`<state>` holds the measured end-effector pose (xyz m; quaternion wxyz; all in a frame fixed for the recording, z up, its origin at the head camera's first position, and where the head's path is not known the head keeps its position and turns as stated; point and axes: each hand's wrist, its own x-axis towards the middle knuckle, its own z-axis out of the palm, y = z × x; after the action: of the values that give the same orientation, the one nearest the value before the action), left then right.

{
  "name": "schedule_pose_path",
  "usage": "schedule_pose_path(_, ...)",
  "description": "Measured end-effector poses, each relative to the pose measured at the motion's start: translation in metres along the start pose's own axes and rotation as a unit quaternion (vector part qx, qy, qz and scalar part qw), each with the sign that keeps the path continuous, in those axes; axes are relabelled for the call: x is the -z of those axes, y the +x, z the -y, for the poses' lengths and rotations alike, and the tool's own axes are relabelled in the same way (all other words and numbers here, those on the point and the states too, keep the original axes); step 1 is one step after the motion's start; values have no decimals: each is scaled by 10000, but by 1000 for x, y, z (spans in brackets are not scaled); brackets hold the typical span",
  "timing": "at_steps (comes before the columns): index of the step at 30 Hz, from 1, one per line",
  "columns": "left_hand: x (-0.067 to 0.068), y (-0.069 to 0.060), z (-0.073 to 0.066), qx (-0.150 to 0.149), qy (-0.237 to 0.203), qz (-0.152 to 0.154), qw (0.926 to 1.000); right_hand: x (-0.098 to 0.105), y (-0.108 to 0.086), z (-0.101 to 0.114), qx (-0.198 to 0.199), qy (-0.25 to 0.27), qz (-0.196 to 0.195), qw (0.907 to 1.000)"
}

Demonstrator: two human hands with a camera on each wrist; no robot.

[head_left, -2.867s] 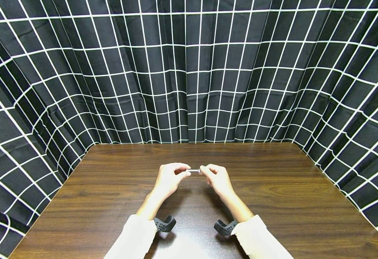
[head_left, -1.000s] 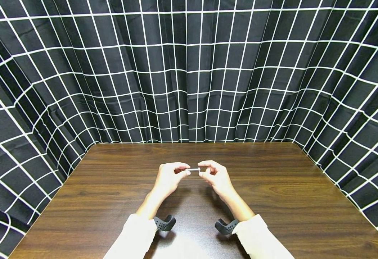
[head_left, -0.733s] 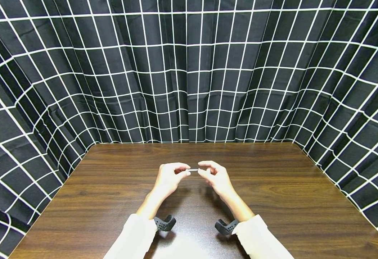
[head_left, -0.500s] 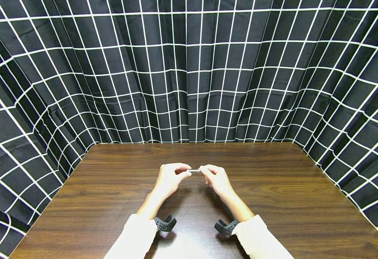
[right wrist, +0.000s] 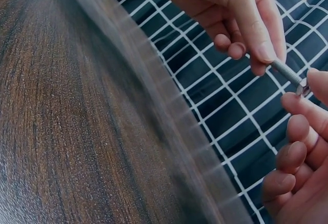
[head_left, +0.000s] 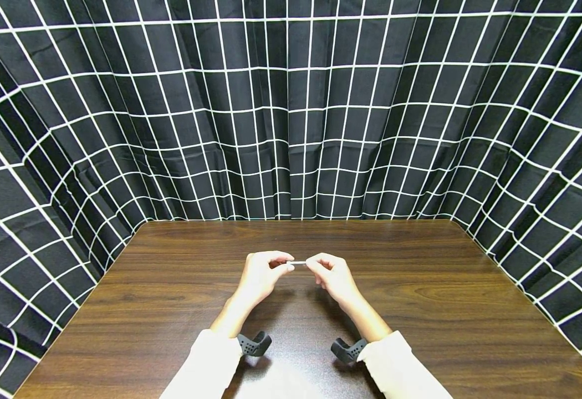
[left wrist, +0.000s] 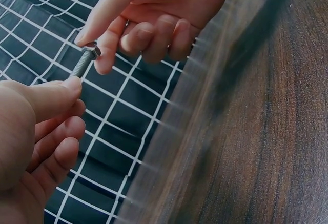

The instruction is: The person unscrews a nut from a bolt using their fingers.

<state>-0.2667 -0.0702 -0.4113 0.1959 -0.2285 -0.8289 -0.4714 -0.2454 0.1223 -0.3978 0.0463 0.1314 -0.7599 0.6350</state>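
Head view: the left hand [head_left: 260, 272] and the right hand [head_left: 335, 276] face each other near the middle of the wood-grained worktop [head_left: 171, 299], raised above it with shadows below; a slim metal bolt [head_left: 299, 262] spans the gap between them, lying nearly level; the left grip is a pinch of thumb and finger at one end of the threaded shank; the right grip is a pinch too, thumb and index finger at the hexagonal piece [right wrist: 303, 87] on the other end, though whether that is a nut or the bolt's head I cannot tell; in the right wrist view the right hand's remaining fingers curl loosely beneath, apart from the metal; grey wrist straps [head_left: 254, 344] sit at the cuffs of the white sleeves [head_left: 203, 363]; a black curtain [head_left: 291, 122] with a white grid hangs behind the worktop and along both sides.
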Motion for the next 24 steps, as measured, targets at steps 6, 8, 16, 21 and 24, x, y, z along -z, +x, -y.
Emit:
schedule_pose_path(6,1,1,0,40,-14,2,10000,0,-4,9,108,214,-6,9997)
schedule_pose_path(8,2,1,-1,27,-5,8,10000,0,-4,8,146,313,2,9994)
schedule_pose_path(16,2,1,-1,89,-5,11,10000,1,-3,5,295,658,110,9973)
schedule_pose_path(21,2,1,0,15,-70,-43,10000,1,-3,5,447,606,132,9971)
schedule_pose_path(24,1,1,0,-37,-68,-69,9999,1,-3,5,527,611,140,9966)
